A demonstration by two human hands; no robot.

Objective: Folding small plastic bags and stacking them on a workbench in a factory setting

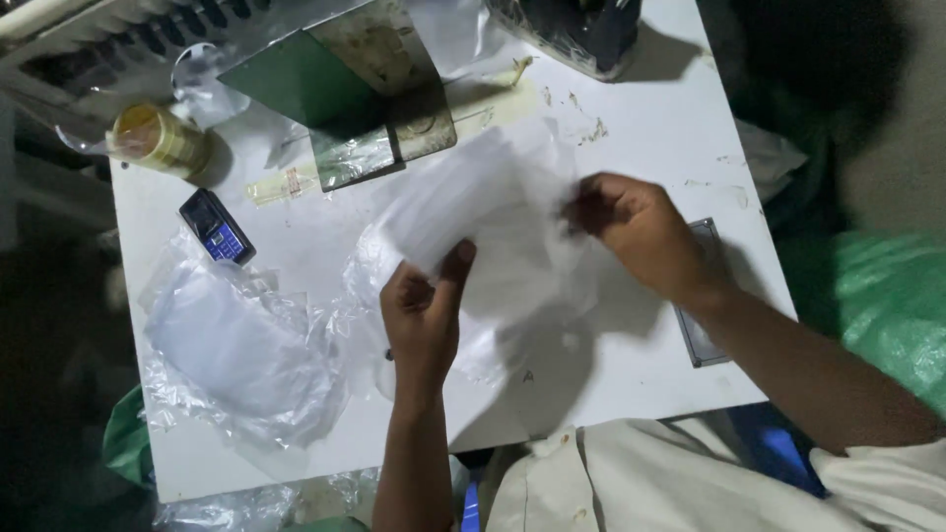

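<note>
Item one, centre of the frame: a white folded sheet (473, 202) in thin clear wrapping, held above the white desk (650, 128); my left hand (426, 317) pinches its lower left corner, thumb up against it, fingers closed; my right hand (636, 229) grips its right edge, fingers curled shut on the material. Item two, lower left of the frame: a loose heap of clear plastic bags (236, 355) with white sheets inside, lying flat on the desk, just beside my left hand. Item three, left of centre: a small dark mobile phone (217, 227) with a lit blue keypad, lying at an angle, just above the heap. Item four, upper left: a roll of yellowish tape (153, 138) on its side at the desk's edge. Item five, upper centre: a green metal plate (305, 84) tilted over a worn metal base (379, 44), with clear film under it. Item six, top right of centre: a dark machine (576, 30), only partly in view. Item seven, right edge of the desk: a flat grey slab (695, 330), mostly hidden by my right forearm. Item eight, far right: green woven sacking (877, 286) beside the desk.
</note>
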